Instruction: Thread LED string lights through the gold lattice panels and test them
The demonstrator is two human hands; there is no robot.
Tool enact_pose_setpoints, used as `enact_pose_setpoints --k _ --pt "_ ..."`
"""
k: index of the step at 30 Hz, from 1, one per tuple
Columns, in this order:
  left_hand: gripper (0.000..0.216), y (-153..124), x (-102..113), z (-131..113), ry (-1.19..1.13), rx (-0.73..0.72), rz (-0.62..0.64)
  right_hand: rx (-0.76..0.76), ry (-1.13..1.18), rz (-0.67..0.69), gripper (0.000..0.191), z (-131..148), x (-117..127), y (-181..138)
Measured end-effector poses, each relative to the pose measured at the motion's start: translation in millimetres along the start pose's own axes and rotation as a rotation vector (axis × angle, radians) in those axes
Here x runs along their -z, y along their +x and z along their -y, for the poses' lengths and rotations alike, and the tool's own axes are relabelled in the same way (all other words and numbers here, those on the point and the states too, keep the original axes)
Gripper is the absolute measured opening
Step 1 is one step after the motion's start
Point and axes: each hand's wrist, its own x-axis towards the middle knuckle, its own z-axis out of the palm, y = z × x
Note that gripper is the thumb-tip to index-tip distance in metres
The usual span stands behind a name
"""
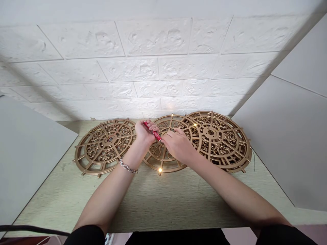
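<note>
A slim red battery (156,136) lies slanted across my left hand (146,133), whose fingers are curled around it. My right hand (178,144) meets its lower right end with the fingers pinched together; what lies between those fingertips is too small to make out. Thin dark wires (163,123) loop up behind both hands. Beneath them lies a round gold openwork disc (163,165) with scrollwork and spokes. Small warm lights (160,170) glow on its rim, at the front, back and right. My hands cover part of this disc.
A similar gold disc (98,166) lies to the left. On the right, a stack of gold discs (230,163) touches or overlaps the middle one. White brick-patterned wall (163,69) stands behind the pale green tabletop (163,200). Grey panels (293,143) flank both sides. A black cable (33,229) crosses the lower left.
</note>
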Motion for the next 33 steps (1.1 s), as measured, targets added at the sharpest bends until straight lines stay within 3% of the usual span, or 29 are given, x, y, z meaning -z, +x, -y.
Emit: enact_pose_setpoints --k 9,18,25,30,33 --pt "0.013 1 1 1 -0.015 -0.026 -0.022 -0.016 0.0 0.049 0.026 0 3 2" --pt "0.012 0 0 3 -0.022 -0.076 -0.03 0.015 -0.017 -0.02 0.021 -2 1 0" --pt "0.013 -2 0 4 -0.014 -0.087 -0.025 -0.02 0.019 0.008 0.025 0 5 1" --pt "0.017 -2 -1 -4 0.11 0.016 0.075 -0.129 0.231 -0.02 0.017 -14 25 5" --pt "0.025 -1 -1 -15 0.224 0.076 0.153 -0.331 0.302 -0.09 0.018 -31 42 5"
